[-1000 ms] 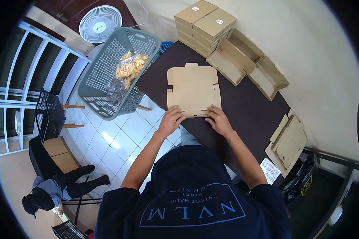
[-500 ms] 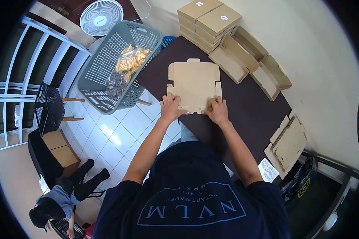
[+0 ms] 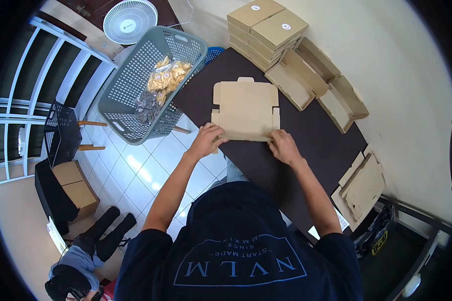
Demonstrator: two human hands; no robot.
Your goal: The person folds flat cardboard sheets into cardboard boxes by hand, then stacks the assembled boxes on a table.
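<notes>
A brown cardboard blank (image 3: 248,108) lies on the dark table, its near edge folded up between my hands. My left hand (image 3: 207,140) is closed on the near left corner, where a small flap sticks out below the fingers. At the near right corner, my right hand (image 3: 284,145) pinches the cardboard with its fingers bent. The blank's side flaps and the tab at its far edge lie flat.
Closed boxes (image 3: 278,30) are stacked at the table's back, beside open boxes (image 3: 296,80). Flattened cardboard (image 3: 364,188) lies at the right. A grey-green basket (image 3: 128,80) holds bagged goods at the left. Another person (image 3: 78,258) is at lower left.
The near edge of the cardboard has been folded up from flat. My hands have moved slightly apart at its corners. The other person has bent further down.
</notes>
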